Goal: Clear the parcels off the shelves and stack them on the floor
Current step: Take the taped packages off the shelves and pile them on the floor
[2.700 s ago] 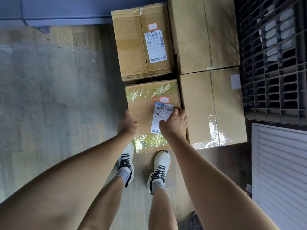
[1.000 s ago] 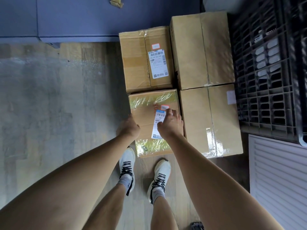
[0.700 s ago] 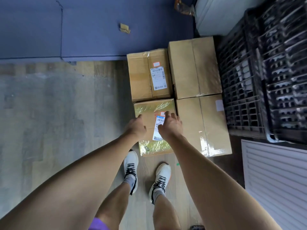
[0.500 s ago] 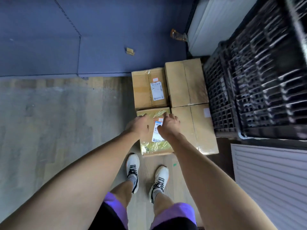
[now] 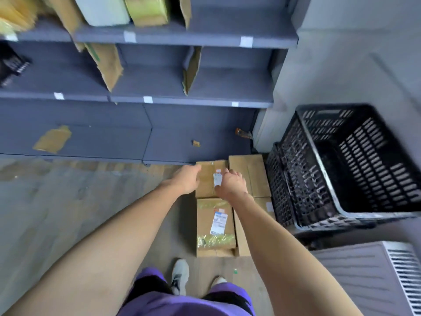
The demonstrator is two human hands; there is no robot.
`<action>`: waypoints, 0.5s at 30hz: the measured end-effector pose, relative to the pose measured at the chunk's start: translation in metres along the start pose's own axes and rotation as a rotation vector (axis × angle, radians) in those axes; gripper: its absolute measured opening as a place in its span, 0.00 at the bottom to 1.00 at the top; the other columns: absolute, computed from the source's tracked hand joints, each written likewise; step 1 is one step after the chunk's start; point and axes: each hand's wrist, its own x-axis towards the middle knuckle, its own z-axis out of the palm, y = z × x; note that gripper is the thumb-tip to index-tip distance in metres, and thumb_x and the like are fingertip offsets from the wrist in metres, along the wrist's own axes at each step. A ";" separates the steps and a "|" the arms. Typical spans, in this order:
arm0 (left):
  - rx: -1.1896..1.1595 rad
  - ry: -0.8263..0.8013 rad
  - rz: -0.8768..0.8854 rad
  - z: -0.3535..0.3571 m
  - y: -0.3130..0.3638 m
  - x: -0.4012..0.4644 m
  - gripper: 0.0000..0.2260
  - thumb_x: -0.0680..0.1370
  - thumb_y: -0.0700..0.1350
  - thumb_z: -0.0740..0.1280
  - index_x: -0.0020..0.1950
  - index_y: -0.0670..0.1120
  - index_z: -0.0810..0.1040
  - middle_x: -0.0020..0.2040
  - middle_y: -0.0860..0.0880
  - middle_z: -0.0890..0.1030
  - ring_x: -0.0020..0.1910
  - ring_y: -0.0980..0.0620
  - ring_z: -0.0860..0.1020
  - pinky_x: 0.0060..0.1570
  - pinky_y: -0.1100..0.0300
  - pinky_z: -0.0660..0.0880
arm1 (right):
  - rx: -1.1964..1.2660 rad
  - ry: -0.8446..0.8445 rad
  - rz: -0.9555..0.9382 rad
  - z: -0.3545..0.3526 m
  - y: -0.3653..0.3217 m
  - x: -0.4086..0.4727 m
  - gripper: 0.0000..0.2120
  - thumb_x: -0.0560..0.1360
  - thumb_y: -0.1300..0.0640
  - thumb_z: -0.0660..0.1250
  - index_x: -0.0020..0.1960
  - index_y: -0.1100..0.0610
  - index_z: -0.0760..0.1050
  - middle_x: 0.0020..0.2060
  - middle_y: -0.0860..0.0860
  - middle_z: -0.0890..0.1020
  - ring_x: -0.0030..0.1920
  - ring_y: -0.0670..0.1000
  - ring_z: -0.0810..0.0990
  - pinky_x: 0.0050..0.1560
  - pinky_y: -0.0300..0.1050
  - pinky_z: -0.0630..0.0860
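We log four cardboard parcels [image 5: 215,224] grouped on the floor [image 5: 68,213]; parcels [image 5: 145,10] remain on the top shelf [image 5: 182,38]. Left hand [image 5: 188,180] and right hand [image 5: 230,184] hold nothing, fingers apparently loose through blur.

Purple shorts [image 5: 182,304], white sneakers [image 5: 180,275]

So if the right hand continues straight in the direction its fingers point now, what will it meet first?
Probably the bottom shelf of the blue rack: the right hand points away from the person, above the labelled cardboard box. Depth is unclear, so it may pass above it.
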 end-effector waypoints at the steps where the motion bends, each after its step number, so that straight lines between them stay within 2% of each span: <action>1: -0.007 0.021 -0.010 -0.013 -0.003 -0.006 0.11 0.81 0.46 0.63 0.63 0.47 0.72 0.62 0.44 0.77 0.59 0.41 0.77 0.52 0.53 0.72 | -0.005 0.019 -0.018 -0.011 -0.010 -0.003 0.29 0.77 0.53 0.66 0.75 0.57 0.62 0.70 0.57 0.71 0.69 0.60 0.68 0.69 0.52 0.67; 5: -0.045 0.079 -0.036 -0.059 -0.018 -0.032 0.10 0.80 0.48 0.64 0.61 0.49 0.72 0.61 0.45 0.77 0.57 0.42 0.77 0.51 0.52 0.74 | -0.041 0.103 -0.119 -0.054 -0.054 -0.019 0.26 0.77 0.53 0.66 0.72 0.56 0.64 0.67 0.56 0.72 0.67 0.59 0.70 0.66 0.53 0.70; 10: -0.084 0.143 -0.024 -0.114 -0.058 -0.067 0.11 0.81 0.47 0.62 0.63 0.48 0.71 0.62 0.45 0.76 0.58 0.43 0.76 0.57 0.46 0.75 | -0.060 0.172 -0.197 -0.095 -0.117 -0.041 0.23 0.78 0.53 0.66 0.70 0.56 0.66 0.64 0.56 0.74 0.63 0.59 0.72 0.62 0.53 0.73; 15: -0.070 0.239 -0.026 -0.169 -0.125 -0.114 0.11 0.80 0.49 0.61 0.62 0.51 0.70 0.61 0.47 0.75 0.54 0.45 0.75 0.55 0.46 0.76 | -0.052 0.233 -0.271 -0.114 -0.205 -0.071 0.24 0.77 0.54 0.66 0.71 0.57 0.65 0.65 0.57 0.73 0.65 0.60 0.70 0.64 0.53 0.71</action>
